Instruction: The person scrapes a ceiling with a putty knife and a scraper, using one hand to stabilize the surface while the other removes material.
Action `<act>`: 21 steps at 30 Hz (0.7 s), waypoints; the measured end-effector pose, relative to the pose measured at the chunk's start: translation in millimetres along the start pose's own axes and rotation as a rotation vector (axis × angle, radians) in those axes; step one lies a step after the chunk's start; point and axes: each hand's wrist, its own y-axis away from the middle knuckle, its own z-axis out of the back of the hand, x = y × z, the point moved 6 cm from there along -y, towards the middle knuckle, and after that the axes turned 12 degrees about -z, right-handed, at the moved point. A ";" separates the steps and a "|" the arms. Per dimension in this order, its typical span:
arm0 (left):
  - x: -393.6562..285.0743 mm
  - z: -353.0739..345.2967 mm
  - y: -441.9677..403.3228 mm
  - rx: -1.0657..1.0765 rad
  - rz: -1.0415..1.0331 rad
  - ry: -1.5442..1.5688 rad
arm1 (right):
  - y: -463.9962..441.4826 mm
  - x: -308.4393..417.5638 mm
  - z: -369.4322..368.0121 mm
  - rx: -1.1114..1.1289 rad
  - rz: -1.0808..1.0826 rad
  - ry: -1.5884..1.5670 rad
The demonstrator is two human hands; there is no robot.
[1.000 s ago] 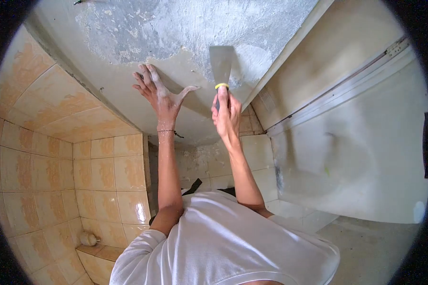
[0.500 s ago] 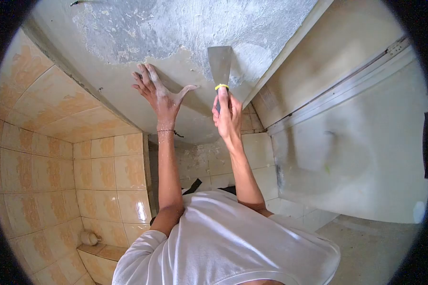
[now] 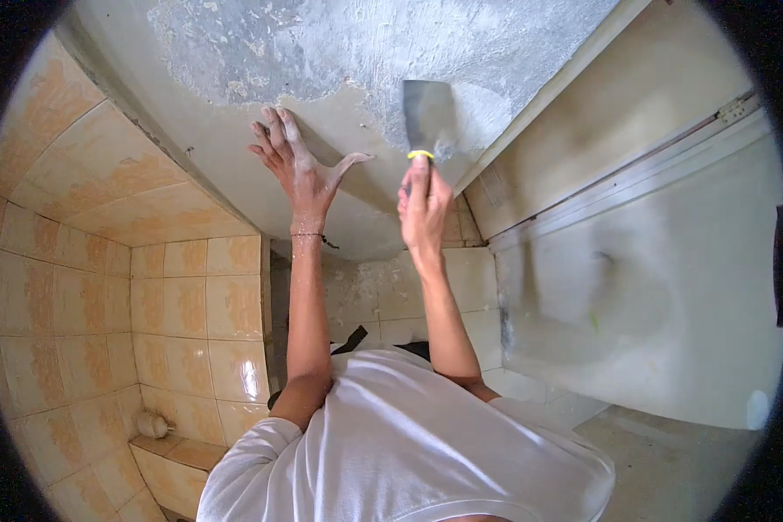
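My left hand (image 3: pixel 307 178), dusted with white powder, rests with spread fingers against the pale wall surface (image 3: pixel 209 130), just below the edge of a rough grey patch (image 3: pixel 313 52). My right hand (image 3: pixel 424 209) is closed around the dark handle of a scraper (image 3: pixel 430 113) with a yellow ring at its neck. The wide metal blade points up, over the lower part of the grey patch near a smoother light spot. Slight blur on the blade and hand hides whether the blade edge touches the wall.
Orange-and-cream tiles (image 3: pixel 230 309) cover the walls at the left, with a small ledge (image 3: pixel 187 451) holding a round object (image 3: pixel 152 424). A pale panel (image 3: pixel 635 296) with a metal hinge (image 3: pixel 732 110) stands at the right. A raised edge (image 3: pixel 552 91) borders the wall surface.
My right hand and the scraper have shifted slightly right against the wall and now look blurred. The view has tilted a little; my left hand keeps its spread pose on the wall.
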 end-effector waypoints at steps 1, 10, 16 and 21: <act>0.3 -0.2 0.9 -0.010 0.010 0.050 | 1.6 -1.7 -6.1 -0.007 0.085 0.121; 2.4 0.1 4.3 -0.016 0.004 0.103 | 0.3 26.6 -30.4 0.069 0.193 0.152; 5.5 -3.2 3.8 -0.041 0.001 0.090 | 2.1 23.2 -25.7 0.067 0.066 0.202; 6.2 -0.9 1.6 -0.054 0.007 0.103 | -1.2 3.0 -19.2 0.045 0.188 0.218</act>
